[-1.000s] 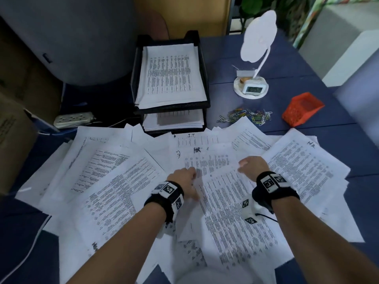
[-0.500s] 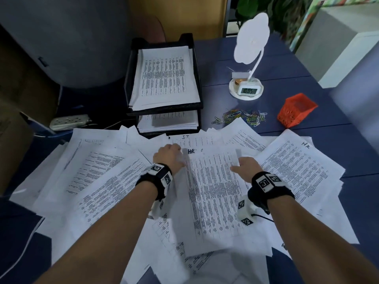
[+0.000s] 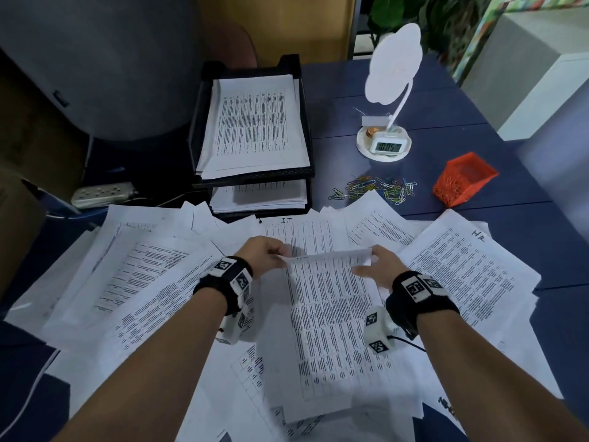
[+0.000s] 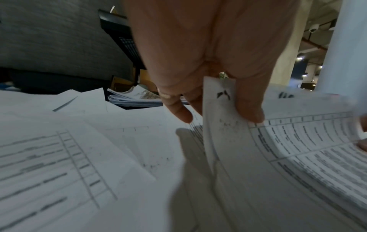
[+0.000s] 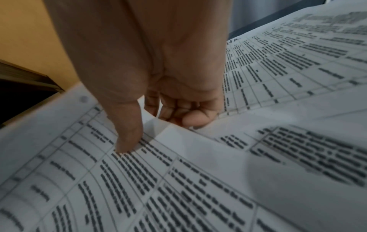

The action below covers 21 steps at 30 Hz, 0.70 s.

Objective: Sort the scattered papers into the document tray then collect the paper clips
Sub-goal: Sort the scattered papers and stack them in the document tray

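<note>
One printed sheet (image 3: 331, 317) is lifted by its far edge above the pile of scattered papers (image 3: 137, 282). My left hand (image 3: 271, 255) pinches its top left corner (image 4: 220, 100) between thumb and fingers. My right hand (image 3: 371, 263) pinches the top right corner, thumb on the print (image 5: 127, 141), fingers curled under the edge. The black two-tier document tray (image 3: 306, 122) stands behind the pile with stacks of paper in both tiers. Coloured paper clips (image 3: 376, 188) lie loose on the blue table to the tray's right.
An orange mesh basket (image 3: 463, 178) lies tipped to the right of the clips. A white cloud-shaped lamp with a clock base (image 3: 385, 145) stands behind them. A power strip (image 3: 102, 194) sits left of the tray. A grey chair back (image 3: 95, 59) rises at far left.
Both hands moved up to the sheet's far edge and took hold of its two corners. That edge now curls up off the pile.
</note>
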Each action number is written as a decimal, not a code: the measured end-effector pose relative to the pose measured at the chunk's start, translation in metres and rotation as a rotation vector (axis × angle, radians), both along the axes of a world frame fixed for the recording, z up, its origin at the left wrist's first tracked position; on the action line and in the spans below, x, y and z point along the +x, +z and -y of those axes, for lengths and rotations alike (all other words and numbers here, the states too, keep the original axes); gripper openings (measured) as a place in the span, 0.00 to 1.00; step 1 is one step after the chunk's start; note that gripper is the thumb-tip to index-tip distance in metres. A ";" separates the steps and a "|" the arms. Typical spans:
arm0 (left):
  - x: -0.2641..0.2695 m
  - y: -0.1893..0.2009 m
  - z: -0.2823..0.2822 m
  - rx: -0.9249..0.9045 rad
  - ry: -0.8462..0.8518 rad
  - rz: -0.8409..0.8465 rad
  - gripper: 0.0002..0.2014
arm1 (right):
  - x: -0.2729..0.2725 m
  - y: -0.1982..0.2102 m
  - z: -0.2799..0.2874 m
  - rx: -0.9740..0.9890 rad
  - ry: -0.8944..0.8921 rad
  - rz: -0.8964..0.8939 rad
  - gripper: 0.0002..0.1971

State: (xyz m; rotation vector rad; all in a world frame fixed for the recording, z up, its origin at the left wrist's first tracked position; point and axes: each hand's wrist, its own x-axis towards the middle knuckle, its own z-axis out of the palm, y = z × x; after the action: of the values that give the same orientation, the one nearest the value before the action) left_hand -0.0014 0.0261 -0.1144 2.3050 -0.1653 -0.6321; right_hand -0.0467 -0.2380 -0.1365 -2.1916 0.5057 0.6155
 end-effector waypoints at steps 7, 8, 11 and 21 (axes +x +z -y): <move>-0.012 -0.005 -0.009 -0.340 0.422 -0.059 0.20 | 0.002 -0.001 0.006 0.259 -0.199 -0.068 0.23; -0.017 -0.005 -0.007 -0.390 0.467 -0.114 0.20 | 0.002 -0.001 0.006 0.291 -0.254 -0.064 0.24; -0.025 -0.017 -0.005 -0.260 0.440 -0.143 0.15 | 0.002 -0.001 0.003 0.319 -0.324 -0.029 0.19; -0.008 -0.018 -0.007 -0.268 0.603 0.004 0.08 | 0.003 0.001 -0.006 0.226 -0.336 0.006 0.19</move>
State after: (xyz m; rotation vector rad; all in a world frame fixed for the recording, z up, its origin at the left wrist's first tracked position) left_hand -0.0092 0.0327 -0.1328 1.9513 0.4078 -0.2722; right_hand -0.0438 -0.2324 -0.1351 -1.8412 0.7446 0.4586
